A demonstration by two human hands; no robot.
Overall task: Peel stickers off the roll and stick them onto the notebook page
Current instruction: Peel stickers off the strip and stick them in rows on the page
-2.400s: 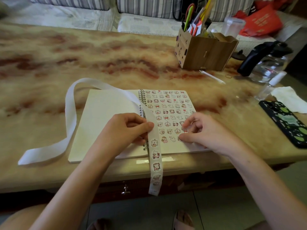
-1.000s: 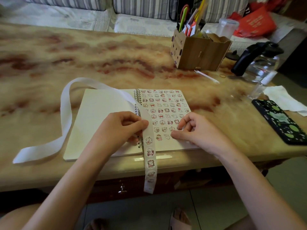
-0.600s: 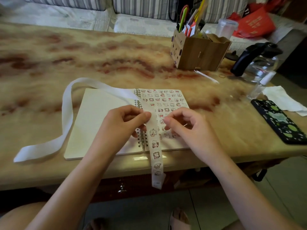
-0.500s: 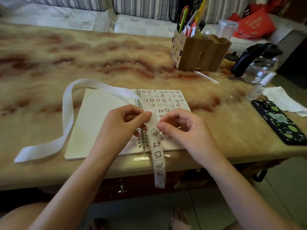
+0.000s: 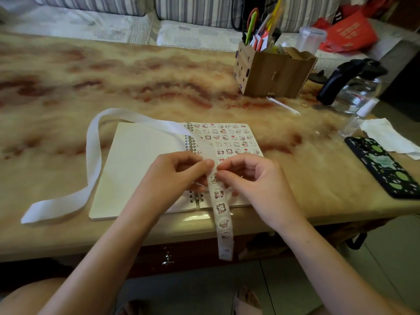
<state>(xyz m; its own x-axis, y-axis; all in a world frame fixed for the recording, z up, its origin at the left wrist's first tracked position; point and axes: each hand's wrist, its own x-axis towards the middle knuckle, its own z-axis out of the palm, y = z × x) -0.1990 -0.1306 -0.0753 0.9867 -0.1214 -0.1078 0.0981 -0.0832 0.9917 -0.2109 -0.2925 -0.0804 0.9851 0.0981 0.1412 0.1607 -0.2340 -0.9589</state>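
Sticker strip [image 5: 221, 210]: lies across the open notebook [image 5: 145, 160] beside the spiral, with its printed end hanging over the bench [image 5: 306, 173] edge.
Top sticker [image 5: 213, 178]: on the strip between the two hands, not yet peeled off.
Left hand [image 5: 172, 176]: clamped on the strip, thumb and forefinger pinching it just above that sticker.
Right hand [image 5: 254, 178]: fingertips together, nipping the sticker's edge.
Page [image 5: 229, 137]: rows of stickers cover the upper part.
Risk: a hasty pull could tear the sticker or fold it onto itself, and a slack left-hand pinch would let the strip slide.
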